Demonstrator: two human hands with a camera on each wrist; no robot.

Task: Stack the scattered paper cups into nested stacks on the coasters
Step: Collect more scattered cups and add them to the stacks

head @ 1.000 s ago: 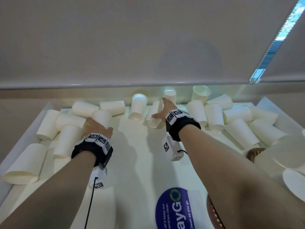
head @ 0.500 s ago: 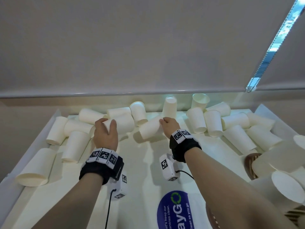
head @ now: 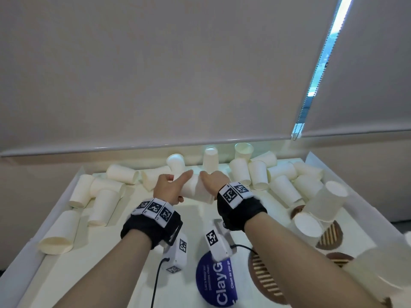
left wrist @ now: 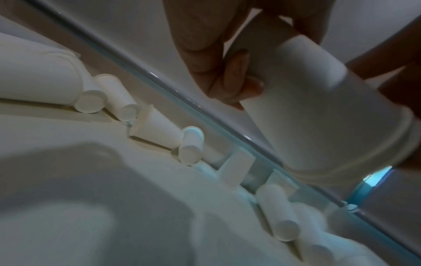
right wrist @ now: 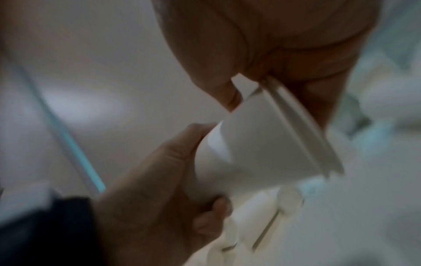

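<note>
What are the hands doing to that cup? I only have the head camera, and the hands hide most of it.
Observer: The left wrist camera shows it is a pair of cups. Two rims sit one behind the other at the wide end.
Operator: Who holds which end?
Observer: In the right wrist camera the left hand wraps round the narrow end, and the right hand grips the rim end.
Operator: Is it resting on anything?
Observer: No. The left wrist camera shows the pair lifted off the table, with fallen cups lying below.
</note>
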